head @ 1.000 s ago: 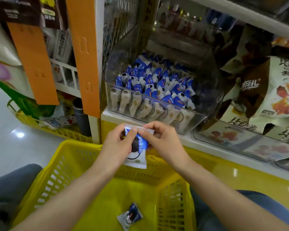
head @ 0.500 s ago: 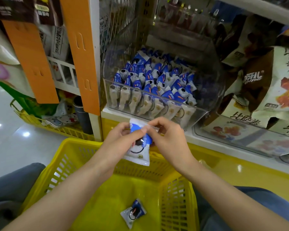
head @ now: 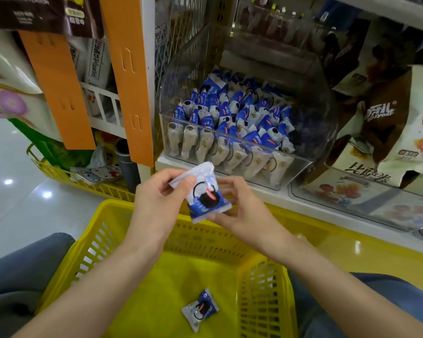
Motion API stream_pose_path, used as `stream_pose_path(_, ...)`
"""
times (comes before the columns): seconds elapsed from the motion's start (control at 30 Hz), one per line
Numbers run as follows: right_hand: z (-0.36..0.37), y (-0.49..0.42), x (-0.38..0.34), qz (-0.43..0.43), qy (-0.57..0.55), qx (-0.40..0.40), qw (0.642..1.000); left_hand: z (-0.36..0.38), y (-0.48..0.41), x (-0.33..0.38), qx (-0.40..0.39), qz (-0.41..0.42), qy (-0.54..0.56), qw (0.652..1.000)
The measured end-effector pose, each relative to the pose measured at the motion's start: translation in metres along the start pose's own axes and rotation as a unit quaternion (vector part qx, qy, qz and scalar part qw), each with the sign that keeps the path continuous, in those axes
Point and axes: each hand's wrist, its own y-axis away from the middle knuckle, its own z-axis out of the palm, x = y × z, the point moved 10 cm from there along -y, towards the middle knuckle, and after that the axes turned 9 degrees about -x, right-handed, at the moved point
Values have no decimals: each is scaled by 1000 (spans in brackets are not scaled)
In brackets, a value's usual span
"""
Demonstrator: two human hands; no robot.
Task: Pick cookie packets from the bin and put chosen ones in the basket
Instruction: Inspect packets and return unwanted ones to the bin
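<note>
Turning between the fingers, the cookie packet (head: pixel 203 195) had tipped blue end down since a moment earlier, left hand (head: pixel 156 203) pinching its clear top edge, right hand (head: pixel 244 213) pinching the lower corner. Below both hands sat the basket (head: pixel 112 206), 1 packet (head: pixel 200 309) already inside; beyond them, the bin (head: pixel 313 142). Looked like inspection before a drop.

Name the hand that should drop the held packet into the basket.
Probably left. The left hand pinches the held packet by its top seam, above the yellow basket; the right hand just steadies its lower edge.
</note>
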Motion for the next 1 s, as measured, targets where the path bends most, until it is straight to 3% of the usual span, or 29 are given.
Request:
stream_pose_path(0.13,-11,9,-24,-94,-6,48,994,8,5,11,-35,47,-66,996)
stream_pose_path(0.33,-17,14,-29,-113,8,82,990,20,10,7,-95,52,-69,992)
stream_pose_path(0.43,-18,18,-36,-142,80,99,982,24,9,0,-116,43,-72,990)
stream_pose_path(0.57,-9,30,-56,-213,301,125,921,27,8,-7,-128,32,-95,987)
stream_pose_path(0.67,-20,28,-48,-182,230,140,946,22,6,-10,-108,27,-91,990)
stream_pose_path(0.8,-39,29,-46,-182,154,203,950,15,4,-30,-91,-70,-93,989)
stream_pose_path(0.9,-38,32,-52,-218,159,206,941,30,10,-46,-138,-192,24,971)
stream_pose_path(1.0,-22,35,-62,-276,223,164,920,31,8,-43,-148,-204,117,961)
